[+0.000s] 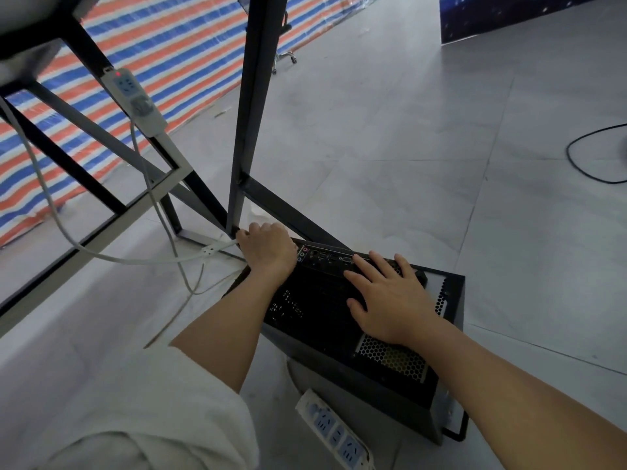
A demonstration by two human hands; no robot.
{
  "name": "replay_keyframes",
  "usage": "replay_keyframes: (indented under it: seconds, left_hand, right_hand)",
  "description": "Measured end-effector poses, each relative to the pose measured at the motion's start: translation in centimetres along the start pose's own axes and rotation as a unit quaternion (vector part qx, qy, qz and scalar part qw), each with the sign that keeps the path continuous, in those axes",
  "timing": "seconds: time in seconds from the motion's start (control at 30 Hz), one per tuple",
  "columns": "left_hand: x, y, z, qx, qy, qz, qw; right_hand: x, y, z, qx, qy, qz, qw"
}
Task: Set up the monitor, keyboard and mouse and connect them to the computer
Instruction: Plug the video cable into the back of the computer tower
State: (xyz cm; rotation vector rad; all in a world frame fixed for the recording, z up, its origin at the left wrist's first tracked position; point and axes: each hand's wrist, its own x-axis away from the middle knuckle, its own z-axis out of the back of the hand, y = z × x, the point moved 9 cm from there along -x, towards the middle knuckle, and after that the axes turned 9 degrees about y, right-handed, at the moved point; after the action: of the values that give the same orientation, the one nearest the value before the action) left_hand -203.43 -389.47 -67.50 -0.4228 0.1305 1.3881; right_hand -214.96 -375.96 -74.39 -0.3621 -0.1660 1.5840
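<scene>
Our left hand (268,249) curls over the corner of the computer (356,320) at about ten o'clock from the case's middle, fingers bent round something there. It looks like the end of the white cable (135,261), but the knuckles hide it, so we cannot tell just what is pinched. Our right hand (390,300) lies flat on the back panel, fingers spread and relaxed, holding nothing; we judge it steadies the case while the left works. The computer rests on the floor (407,130) against the foot of the black table leg (252,113), its back turned up so the row of ports (325,257) faces us between the two hands, which suits plugging in. At six o'clock a white power strip (334,432) lies beside the case; at eleven o'clock another power strip (134,101) hangs on the frame with a red light showing. Monitor, keyboard and mouse are out of sight from here, so we reckon the connecting is barely begun.
</scene>
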Motion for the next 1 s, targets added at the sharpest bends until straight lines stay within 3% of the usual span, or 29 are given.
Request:
replay_keyframes:
  seconds: [0.13,0.27,0.33,0.47,0.63,0.83,1.0]
  left_hand:
    - [3.7,0.7,0.4,0.077,0.001,0.006,0.997]
    - [9.3,2.8,3.2,0.172,-0.083,0.077,0.979]
    - [12.3,4.6,5.8,0.204,-0.140,0.095,0.964]
    - [18.7,8.9,14.8,0.266,-0.247,0.094,0.927]
    - [23.2,9.0,27.0,0.317,-0.329,0.167,0.874]
    - [22.5,3.3,44.0,0.317,-0.280,0.159,0.892]
    - [22.1,-5.8,54.2,0.322,-0.209,0.138,0.913]
  right_hand:
    - [2.4,-0.3,2.4,-0.105,0.013,-0.035,0.994]
    - [7.8,2.4,8.1,-0.141,0.041,-0.127,0.981]
    - [10.7,4.2,10.6,-0.118,0.007,-0.188,0.975]
    - [17.3,3.7,18.3,-0.107,-0.055,-0.245,0.962]
    - [21.3,0.1,31.7,-0.078,-0.019,-0.225,0.971]
    - [21.9,-5.9,45.1,-0.086,-0.073,-0.218,0.969]
    - [21.8,-14.7,51.2,-0.074,-0.157,-0.131,0.976]
